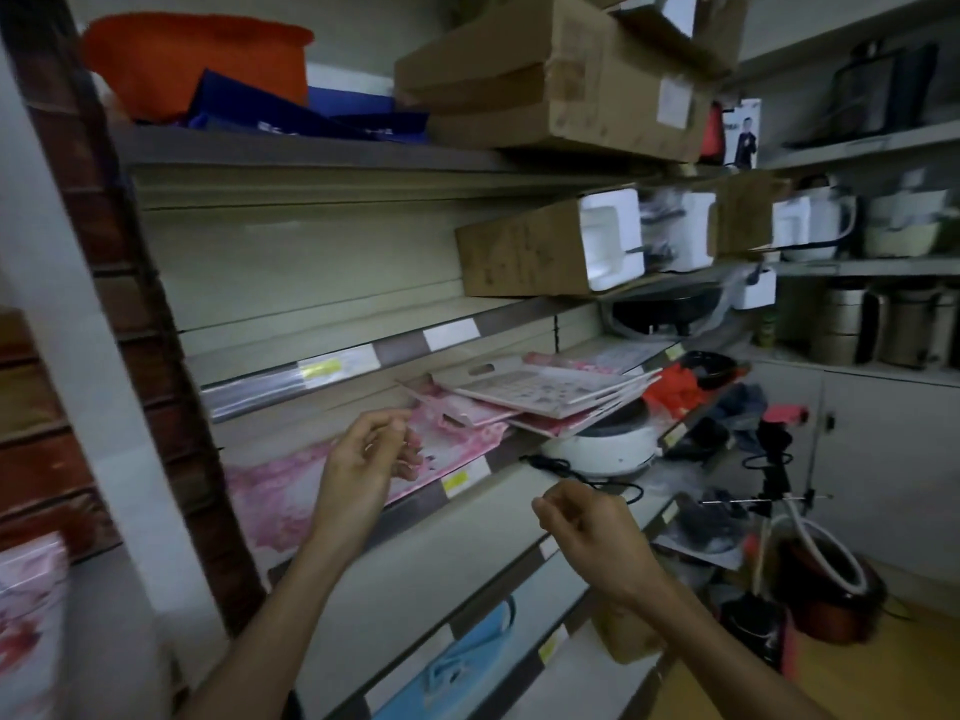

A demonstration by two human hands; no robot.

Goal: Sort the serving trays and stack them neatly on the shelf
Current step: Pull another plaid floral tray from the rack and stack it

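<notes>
Trays [545,394] lie in a loose, skewed pile at mid-frame on the shelf [332,368], propped on a white cooker [602,446], so sorting looks barely begun. The left hand [363,459] hovers just lower left of the pile, fingers loosely curled, empty. The right hand [587,527], lower centre, is half-closed on nothing.

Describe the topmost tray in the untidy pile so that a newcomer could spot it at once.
Start at the middle shelf with yellow price tags on its front edge. Right of the left hand lies a skewed pile of pink trays. The top tray is the pale one with a grid pattern and a slot handle.
</notes>
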